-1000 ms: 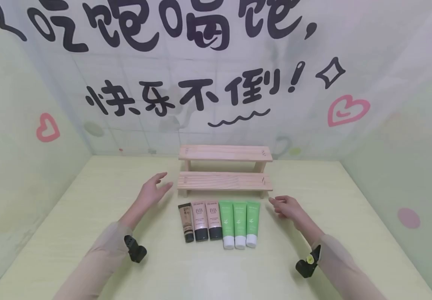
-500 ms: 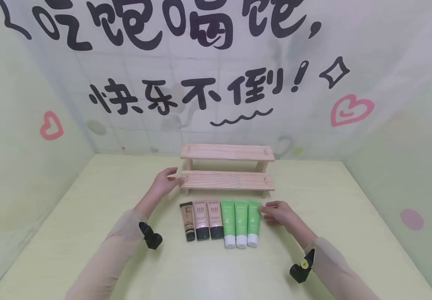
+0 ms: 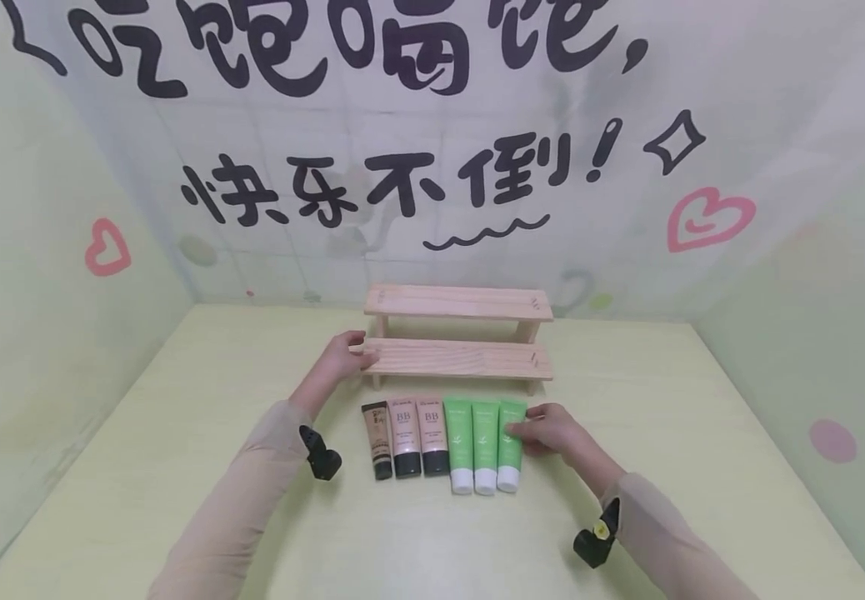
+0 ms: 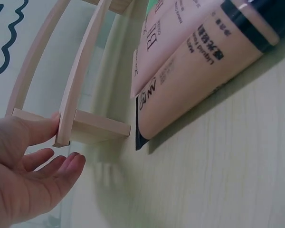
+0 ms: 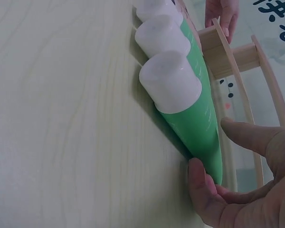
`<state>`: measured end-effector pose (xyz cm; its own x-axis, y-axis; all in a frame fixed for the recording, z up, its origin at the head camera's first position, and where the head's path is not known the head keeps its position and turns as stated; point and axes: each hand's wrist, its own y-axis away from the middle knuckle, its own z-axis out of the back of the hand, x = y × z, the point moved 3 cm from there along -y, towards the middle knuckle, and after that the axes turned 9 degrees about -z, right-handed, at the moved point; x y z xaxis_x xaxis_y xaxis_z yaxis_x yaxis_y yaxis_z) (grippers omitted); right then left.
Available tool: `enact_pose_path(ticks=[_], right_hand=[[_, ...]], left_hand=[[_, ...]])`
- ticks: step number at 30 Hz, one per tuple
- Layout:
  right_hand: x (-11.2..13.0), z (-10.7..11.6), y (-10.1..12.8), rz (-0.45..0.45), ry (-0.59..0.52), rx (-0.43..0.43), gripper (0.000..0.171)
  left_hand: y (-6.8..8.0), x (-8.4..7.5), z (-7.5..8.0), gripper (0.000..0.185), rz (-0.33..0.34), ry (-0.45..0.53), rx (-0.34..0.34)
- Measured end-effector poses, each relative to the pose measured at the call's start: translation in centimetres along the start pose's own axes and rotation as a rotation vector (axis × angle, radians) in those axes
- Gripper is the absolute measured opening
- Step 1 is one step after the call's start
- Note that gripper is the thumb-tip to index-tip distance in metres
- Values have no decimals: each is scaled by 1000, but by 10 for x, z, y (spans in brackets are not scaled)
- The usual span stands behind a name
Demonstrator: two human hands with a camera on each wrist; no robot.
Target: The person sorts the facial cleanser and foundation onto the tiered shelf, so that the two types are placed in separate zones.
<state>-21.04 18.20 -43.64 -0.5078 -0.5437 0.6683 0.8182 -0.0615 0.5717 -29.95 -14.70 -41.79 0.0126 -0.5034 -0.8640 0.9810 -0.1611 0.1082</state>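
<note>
Six-tube row: three green tubes with white caps (image 3: 461, 450) lie right of two pink BB cream tubes (image 3: 404, 437); a brown liquid foundation tube (image 3: 377, 440) lies at the left end. My right hand (image 3: 552, 429) is at the rightmost green tube (image 3: 511, 458). In the right wrist view its thumb is over the tube and its bent fingertips (image 5: 197, 171) are at the tube's edge. Behind the row stands a two-step wooden rack (image 3: 462, 358). My left hand (image 3: 342, 357) is at its left end, thumb (image 4: 45, 130) touching the lower board, other fingers loosely bent below.
The pale wood-grain table (image 3: 402, 550) extends in front of the tubes and to both sides. Behind the rack hangs a white backdrop (image 3: 312, 267) with black lettering. Pale side panels with pink hearts (image 3: 107, 247) enclose the table. Both wrists wear black camera mounts (image 3: 320, 454).
My left hand has moved right and reached the rack's lower board. My right hand has moved left until its thumb is over the rightmost green tube. Tubes and rack keep their arrangement.
</note>
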Motion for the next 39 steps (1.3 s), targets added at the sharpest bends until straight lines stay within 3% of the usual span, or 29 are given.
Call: enact_pose_path(ticks=[6,14,24,31,39], right_hand=[[3,-7,-1,-11,61,-34,72],[4,-7,-1,-32,102,-34,71],[9,-10,0,-20,105,-17,57],[4,-8,-1,4,40,-24,59],[-2,-1,3,-1,7,20,63]], left_hand=[[0,2,6,65,50,-71,68],[-5,1,3,65,75,-25,97],[-4,-1,2,58,130,22,68],[-6,-2,0,60,141,94,80],[-4,5,1,62,154,84,62]])
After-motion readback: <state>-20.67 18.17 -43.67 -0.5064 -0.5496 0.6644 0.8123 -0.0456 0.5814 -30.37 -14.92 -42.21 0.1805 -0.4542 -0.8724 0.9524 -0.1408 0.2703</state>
